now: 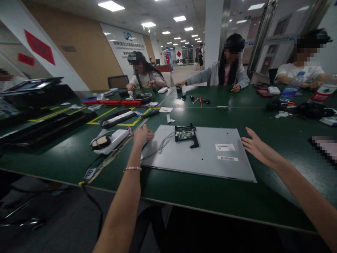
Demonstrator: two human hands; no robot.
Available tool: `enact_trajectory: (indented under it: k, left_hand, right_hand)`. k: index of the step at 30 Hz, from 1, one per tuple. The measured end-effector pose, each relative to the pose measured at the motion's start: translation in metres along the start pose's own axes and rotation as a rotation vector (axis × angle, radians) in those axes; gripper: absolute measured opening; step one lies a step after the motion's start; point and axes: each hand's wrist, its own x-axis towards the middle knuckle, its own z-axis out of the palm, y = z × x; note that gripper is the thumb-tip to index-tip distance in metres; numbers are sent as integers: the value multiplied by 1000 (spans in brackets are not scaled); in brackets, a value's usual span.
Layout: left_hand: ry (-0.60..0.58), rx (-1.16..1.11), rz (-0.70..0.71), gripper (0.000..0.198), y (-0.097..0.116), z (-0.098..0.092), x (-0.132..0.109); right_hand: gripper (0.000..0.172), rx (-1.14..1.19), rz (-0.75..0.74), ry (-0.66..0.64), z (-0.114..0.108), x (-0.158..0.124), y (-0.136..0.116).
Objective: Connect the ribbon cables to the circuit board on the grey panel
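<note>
A flat grey metal panel (pixel 202 158) lies on the green table, with two white labels near its right side. On its upper middle part rests a black bracket (pixel 195 142) around a small circuit board (pixel 185 133), and thin grey cables (pixel 164 143) run from there to the panel's left edge. My left hand (pixel 142 136) is at the panel's upper left edge, fingers apart and holding nothing. Beyond the right edge, my right hand (pixel 256 146) is open, its fingers spread toward the panel; whether the fingertips touch it is unclear.
Left of the panel are a white device (pixel 116 140) and a black case (pixel 118 118). A screwdriver (pixel 200 102) and small tools lie farther back. Bottles (pixel 291 88) stand at the right. Several people sit across the green table (pixel 184 189), one reaching over it.
</note>
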Motion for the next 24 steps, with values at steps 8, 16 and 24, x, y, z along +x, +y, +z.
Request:
enact_trajectory:
  k: [8, 16, 24]
  left_hand:
    - [-121, -77, -64, 43, 17, 15, -13]
    - [-180, -139, -2, 43, 29, 25, -27]
    - [-236, -135, -31, 42, 42, 34, -45]
  right_hand:
    - [73, 159, 90, 121, -45, -15, 1]
    - [76, 149, 76, 85, -42, -18, 1]
    - [74, 147, 60, 221, -67, -13, 16]
